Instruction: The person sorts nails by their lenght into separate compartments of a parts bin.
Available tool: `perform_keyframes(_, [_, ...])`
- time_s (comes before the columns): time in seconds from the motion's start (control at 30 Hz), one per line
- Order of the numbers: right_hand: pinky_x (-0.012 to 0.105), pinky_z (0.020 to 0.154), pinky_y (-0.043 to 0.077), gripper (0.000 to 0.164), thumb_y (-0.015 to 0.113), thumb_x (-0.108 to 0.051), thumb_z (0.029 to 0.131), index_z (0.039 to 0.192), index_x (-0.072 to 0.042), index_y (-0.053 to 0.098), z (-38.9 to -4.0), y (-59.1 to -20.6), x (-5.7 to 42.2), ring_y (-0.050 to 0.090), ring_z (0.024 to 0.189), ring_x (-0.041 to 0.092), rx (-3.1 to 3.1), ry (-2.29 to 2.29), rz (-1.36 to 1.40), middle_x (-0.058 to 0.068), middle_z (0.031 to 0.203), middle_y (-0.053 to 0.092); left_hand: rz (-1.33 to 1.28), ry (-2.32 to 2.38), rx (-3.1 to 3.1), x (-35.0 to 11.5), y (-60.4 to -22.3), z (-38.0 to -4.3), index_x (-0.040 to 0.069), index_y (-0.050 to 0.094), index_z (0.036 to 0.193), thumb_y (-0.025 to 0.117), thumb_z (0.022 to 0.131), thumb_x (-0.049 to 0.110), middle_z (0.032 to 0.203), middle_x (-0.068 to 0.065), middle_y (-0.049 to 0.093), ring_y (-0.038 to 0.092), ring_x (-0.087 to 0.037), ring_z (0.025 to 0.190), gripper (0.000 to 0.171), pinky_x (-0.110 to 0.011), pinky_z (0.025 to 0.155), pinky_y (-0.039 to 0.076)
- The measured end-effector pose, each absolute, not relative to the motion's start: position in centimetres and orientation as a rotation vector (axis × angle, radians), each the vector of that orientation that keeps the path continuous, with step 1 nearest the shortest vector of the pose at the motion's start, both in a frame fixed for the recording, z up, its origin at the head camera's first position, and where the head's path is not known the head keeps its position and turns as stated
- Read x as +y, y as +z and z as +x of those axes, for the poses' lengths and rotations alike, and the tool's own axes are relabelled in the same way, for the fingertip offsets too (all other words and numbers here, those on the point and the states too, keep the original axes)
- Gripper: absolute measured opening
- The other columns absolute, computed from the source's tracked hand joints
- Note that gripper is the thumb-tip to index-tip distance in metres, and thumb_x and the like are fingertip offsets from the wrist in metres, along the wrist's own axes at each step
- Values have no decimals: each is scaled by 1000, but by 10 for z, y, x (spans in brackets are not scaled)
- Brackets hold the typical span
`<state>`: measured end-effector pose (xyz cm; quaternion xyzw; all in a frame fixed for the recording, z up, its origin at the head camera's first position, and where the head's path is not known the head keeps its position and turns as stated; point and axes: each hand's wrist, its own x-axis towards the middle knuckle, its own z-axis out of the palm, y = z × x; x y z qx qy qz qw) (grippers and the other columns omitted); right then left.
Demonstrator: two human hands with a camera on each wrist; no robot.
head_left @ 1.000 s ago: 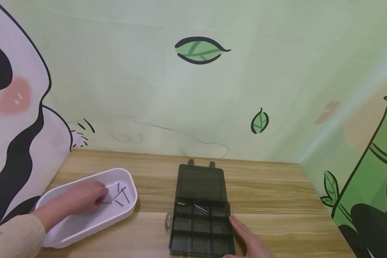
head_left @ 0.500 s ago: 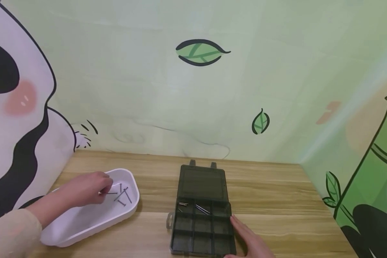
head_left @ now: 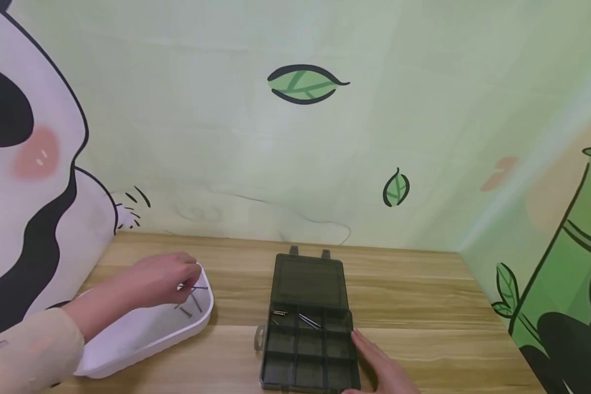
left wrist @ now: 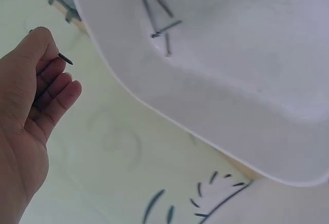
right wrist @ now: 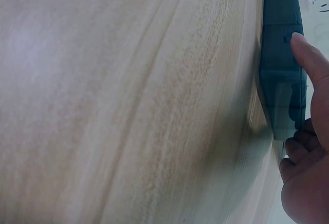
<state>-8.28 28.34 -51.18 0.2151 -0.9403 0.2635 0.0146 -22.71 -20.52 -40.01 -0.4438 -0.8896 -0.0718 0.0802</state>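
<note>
Screw (left wrist: 66, 59) sits in the left hand (head_left: 163, 278) (right hand (head_left: 383, 365) touches box (head_left: 307, 345)).

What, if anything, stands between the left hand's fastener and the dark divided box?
Perhaps the white tray's rim, facing the box. Beyond it, nothing visible blocks the way: the lid lies open, and the right hand is at the box's right edge.

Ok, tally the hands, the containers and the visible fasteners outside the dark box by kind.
Hands: 2, left hand and right hand
Containers: 2, white tray and dark box
Fasteners: 5, four in the tray and one held
Total: 9
</note>
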Motion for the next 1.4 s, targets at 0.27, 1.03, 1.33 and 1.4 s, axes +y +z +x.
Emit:
perform_keyframes(0.27, [62,103,52,109,88,-61,78,157,2,48,-83,-513,284,56,137,48,-2935,838,668,23,159,50,-1376,-184,-2632,-172,-391,-229,23,51,71,71,72,-2,71,14,42,40,-5,66,32,-23,57,37])
perform_keyframes(1.03, [69,108,44,111,87,-61,79,162,-3,42,-85,-508,281,48,144,49,-3049,991,548,24,164,43,-1647,-78,-2468,-66,-407,-234,17,56,73,74,78,3,70,10,47,45,-8,67,24,-21,60,39])
perform_keyframes(1.33, [65,106,48,111,90,-59,77,160,-2,45,-83,-511,282,53,140,50,-2983,907,593,22,161,48,-1710,-75,-2534,-34,-411,-236,19,54,76,71,80,3,74,9,46,44,-10,71,24,-24,63,39])
perform_keyframes(1.4, [64,106,49,110,90,-60,77,160,-3,45,-83,-512,282,53,140,48,-2976,904,586,21,161,49,-1704,-52,-2537,-28,-412,-235,19,53,76,71,81,4,74,9,45,43,-10,71,24,-24,63,38])
